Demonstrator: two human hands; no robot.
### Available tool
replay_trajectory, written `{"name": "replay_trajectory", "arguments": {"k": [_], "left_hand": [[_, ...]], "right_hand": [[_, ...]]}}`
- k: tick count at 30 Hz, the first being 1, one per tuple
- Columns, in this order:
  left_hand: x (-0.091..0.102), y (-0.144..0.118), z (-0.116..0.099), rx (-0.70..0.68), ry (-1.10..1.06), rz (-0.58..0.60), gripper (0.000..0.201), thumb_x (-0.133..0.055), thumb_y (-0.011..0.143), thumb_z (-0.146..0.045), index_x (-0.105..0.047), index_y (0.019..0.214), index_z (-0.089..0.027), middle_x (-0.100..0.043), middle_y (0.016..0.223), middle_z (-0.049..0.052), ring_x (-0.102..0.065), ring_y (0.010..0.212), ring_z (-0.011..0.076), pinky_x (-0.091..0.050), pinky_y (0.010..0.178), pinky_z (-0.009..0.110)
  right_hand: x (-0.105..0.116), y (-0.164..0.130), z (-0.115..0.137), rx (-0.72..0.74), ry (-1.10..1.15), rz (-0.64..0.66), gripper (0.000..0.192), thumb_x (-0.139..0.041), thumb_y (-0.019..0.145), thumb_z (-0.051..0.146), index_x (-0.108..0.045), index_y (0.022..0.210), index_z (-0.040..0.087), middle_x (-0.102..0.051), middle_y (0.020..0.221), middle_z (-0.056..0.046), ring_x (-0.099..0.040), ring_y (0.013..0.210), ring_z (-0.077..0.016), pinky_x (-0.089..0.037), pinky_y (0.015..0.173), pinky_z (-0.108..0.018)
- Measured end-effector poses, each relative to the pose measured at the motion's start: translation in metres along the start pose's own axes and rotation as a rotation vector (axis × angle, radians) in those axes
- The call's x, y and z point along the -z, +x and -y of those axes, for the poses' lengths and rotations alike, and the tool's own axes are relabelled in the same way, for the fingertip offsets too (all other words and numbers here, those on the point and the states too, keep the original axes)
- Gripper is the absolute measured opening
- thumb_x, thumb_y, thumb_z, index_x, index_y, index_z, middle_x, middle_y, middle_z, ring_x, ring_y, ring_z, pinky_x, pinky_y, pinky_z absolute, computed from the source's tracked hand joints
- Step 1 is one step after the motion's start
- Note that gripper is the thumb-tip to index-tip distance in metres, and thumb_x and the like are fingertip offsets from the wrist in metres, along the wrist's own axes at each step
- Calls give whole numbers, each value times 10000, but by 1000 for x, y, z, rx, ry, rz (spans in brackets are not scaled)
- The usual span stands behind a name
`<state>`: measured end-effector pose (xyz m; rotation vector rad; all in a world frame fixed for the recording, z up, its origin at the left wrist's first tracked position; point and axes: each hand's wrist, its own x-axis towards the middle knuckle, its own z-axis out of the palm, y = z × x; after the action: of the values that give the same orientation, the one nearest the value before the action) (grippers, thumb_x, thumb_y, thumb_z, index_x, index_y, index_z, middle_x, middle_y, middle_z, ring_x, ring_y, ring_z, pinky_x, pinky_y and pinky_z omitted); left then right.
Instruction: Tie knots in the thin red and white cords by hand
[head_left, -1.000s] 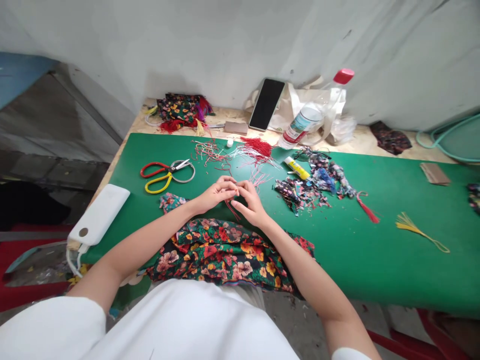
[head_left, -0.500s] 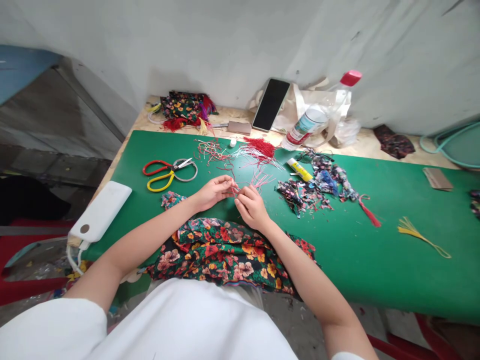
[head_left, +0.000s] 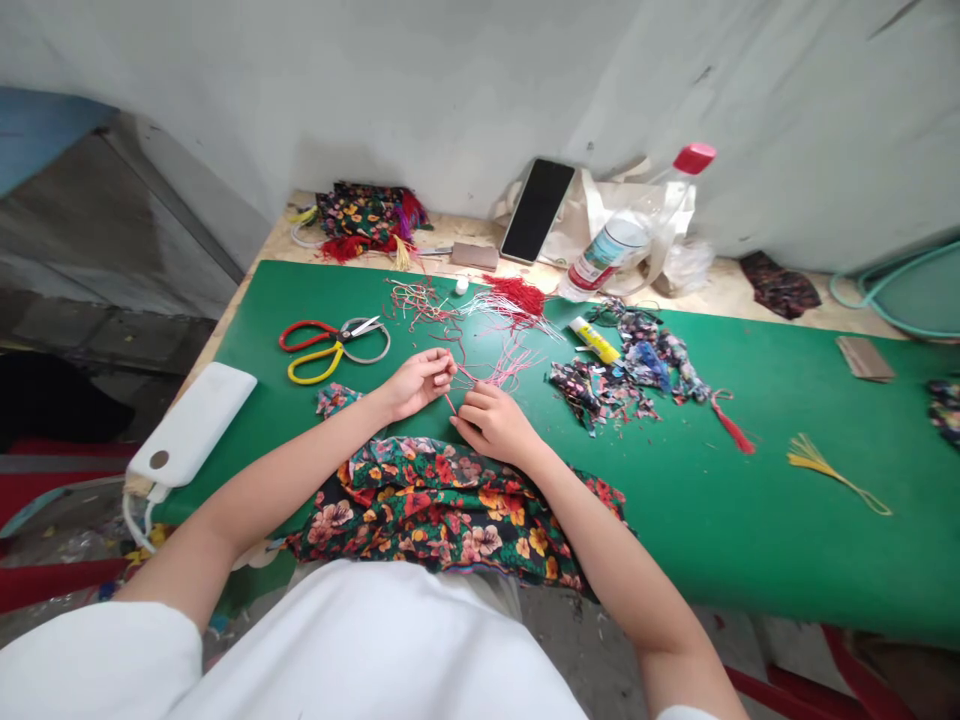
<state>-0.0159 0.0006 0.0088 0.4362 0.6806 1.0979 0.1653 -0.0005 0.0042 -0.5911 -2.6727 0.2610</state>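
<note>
At the left edge of the surface: one power bank, white, slanted. Next, one pair of scissors, red and yellow handles, blades pointing right. Centre: one red cord, between the two hands, above the floral cloth. Handling, as judged: fine stock, best pinched lightly near the part being worked, tension even, ends kept clear of neighbouring strands. Left hand: thumb and forefinger closed on the cord, remaining fingers curled, palm side partly hidden. Right hand: back uppermost, fingers bent, thumb lower and slightly apart; cord reaches its fingers, firmness of grip cannot be told. Just beyond: loose strands, pink, fanned out. Further right: one glue stick, yellow; scraps, dark, heaped; one red tassel. Far right: one yellow tassel, lying flat.
</note>
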Motion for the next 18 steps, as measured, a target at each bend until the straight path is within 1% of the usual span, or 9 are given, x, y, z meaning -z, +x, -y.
{"name": "replay_trajectory", "arguments": {"k": [2,4,6,8,10,12,14,18], "left_hand": [[0,0,1,-3,40,-9,74,-589,793,-119,-519,768,-122,-546,667,-11,-398,476,13,-316,468,140],[-1,-1,1,-6,83,-12,81,-589,791,-125,-513,763,-122,-549,665,-12,-401,476,13,-317,477,141],[-3,-2,2,-6,121,-12,96,-596,787,-136,-505,759,-123,-554,662,-12,-403,473,12,-313,483,143],[-4,-2,2,-2,146,-16,117,-610,777,-148,-497,759,-125,-559,659,-13,-404,471,12,-302,481,147],[-5,-2,2,2,162,-23,129,-619,769,-155,-493,760,-128,-562,658,-13,-406,470,14,-290,476,149],[-6,-1,3,5,179,-28,128,-615,768,-157,-491,760,-130,-565,658,-12,-411,470,17,-284,474,152],[-6,-1,3,6,202,-31,122,-609,770,-161,-491,762,-132,-566,660,-12,-412,472,18,-284,475,154],[-7,-1,5,8,238,-36,133,-618,769,-178,-492,763,-133,-566,665,-14,-412,483,17,-286,487,154]], "right_hand": [[3,-1,-1,13,-2,14,331,-473,917,316,-544,620,189,-498,632,-27,-403,696,-159,-373,713,-297],[5,-1,-3,-21,-5,-20,315,-486,910,351,-566,651,191,-533,664,-33,-420,707,-163,-376,721,-309],[5,-1,-7,-121,-21,-113,274,-480,914,341,-598,718,192,-583,728,-45,-444,736,-172,-379,749,-324],[3,0,-12,-260,-65,-226,223,-467,921,301,-630,814,192,-626,803,-54,-468,783,-185,-379,784,-338],[-1,2,-19,-390,-128,-295,196,-473,916,277,-652,902,199,-645,871,-61,-482,834,-204,-371,809,-355],[-5,4,-26,-486,-180,-305,188,-504,898,286,-666,963,215,-643,932,-71,-484,878,-228,-358,810,-373],[-9,8,-32,-552,-205,-289,191,-534,882,310,-674,985,230,-633,961,-80,-478,914,-248,-340,808,-387],[-12,15,-37,-605,-212,-246,153,-566,868,337,-685,896,244,-621,968,-70,-463,953,-258,-299,842,-406]]}}
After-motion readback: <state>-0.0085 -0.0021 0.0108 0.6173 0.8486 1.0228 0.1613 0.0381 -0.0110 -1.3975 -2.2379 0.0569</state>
